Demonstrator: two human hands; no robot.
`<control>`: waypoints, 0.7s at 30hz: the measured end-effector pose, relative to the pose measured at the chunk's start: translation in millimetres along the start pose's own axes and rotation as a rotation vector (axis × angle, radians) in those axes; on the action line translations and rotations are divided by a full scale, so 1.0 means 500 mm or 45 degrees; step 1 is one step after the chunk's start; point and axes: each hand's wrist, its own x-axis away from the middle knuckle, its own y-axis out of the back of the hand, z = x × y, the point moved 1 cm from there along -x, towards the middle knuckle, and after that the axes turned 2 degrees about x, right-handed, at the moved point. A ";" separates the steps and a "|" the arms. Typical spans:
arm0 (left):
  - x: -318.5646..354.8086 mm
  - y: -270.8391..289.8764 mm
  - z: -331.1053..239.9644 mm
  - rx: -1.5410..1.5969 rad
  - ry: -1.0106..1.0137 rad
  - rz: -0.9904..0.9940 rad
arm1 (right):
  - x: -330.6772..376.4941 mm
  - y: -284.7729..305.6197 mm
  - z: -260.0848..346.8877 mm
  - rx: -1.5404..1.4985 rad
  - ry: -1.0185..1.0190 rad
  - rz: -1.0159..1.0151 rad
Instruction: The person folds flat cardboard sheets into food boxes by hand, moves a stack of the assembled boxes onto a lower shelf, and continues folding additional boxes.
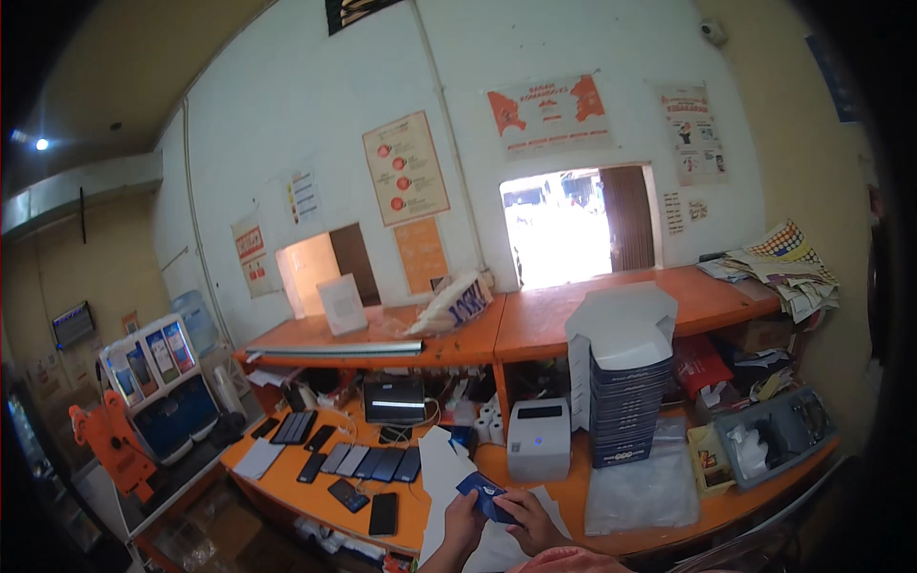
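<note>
In front of me, both hands grip a piece of thin card [485, 495], dark blue on its printed side with white panels [445, 470] reaching up and left; it looks like a partly folded box. My left hand [465, 523] holds its left edge, fingers closed. My right hand [528, 520] pinches the blue part from the right. A white sheet of card or paper [492, 551] lies beneath my hands. To the right stands a tall stack of dark blue box trays [623, 420], topped by unfolded white card [635, 329].
Left of my hands lie several phones [384, 514] and a small screen [394, 401] with cables. A white label printer [540, 449] stands before the stack. Clear plastic bags [642, 506], a yellow box [709, 458] and a grey bin [778, 444] sit right, under an orange shelf [544, 301].
</note>
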 end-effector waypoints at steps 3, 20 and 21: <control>0.016 -0.025 -0.001 -0.087 0.037 0.010 | -0.004 0.003 0.000 0.077 -0.187 -0.046; 0.077 -0.001 0.058 -0.478 0.211 -0.206 | 0.048 -0.019 0.024 0.348 -0.388 -0.041; 0.087 -0.005 0.054 -0.382 0.189 -0.128 | 0.043 -0.022 0.032 0.371 -0.394 -0.013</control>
